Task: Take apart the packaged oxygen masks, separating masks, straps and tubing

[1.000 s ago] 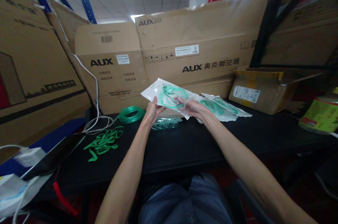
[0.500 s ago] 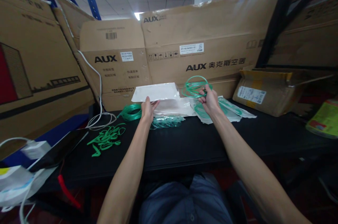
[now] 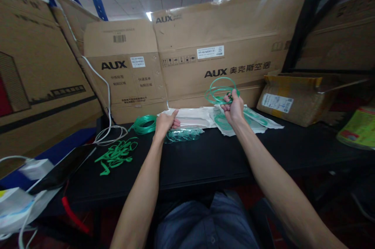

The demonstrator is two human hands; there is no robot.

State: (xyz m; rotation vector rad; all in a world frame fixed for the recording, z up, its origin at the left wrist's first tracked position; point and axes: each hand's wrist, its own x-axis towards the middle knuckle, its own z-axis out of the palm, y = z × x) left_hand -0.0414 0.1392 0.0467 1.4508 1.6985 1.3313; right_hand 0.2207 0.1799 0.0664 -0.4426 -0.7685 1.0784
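My right hand (image 3: 235,109) is closed around a coil of thin clear green tubing (image 3: 222,85), held up above the table. Its loops stand out to the left of the fingers. My left hand (image 3: 165,124) is closed, its fingers curled, at the left end of the flat white pouches (image 3: 195,117). A thin pale edge rises above its thumb, apparently a white pouch seen edge-on. Just below that hand lies a bundle of clear green plastic pieces (image 3: 184,135) in wrapping. Under my right hand are clear-fronted pouches (image 3: 254,120) with green tubing inside.
Another green tubing coil (image 3: 145,124) and a tangle of green strips (image 3: 118,155) lie left on the black table (image 3: 202,167). A white cable (image 3: 109,104) runs down behind them. Cardboard (image 3: 216,30) walls the back; a cardboard box (image 3: 288,102) sits right.
The white pouch in my left hand has swung down from facing me and is now barely visible. My right hand has lifted the tubing coil slightly. The view has shifted a little.
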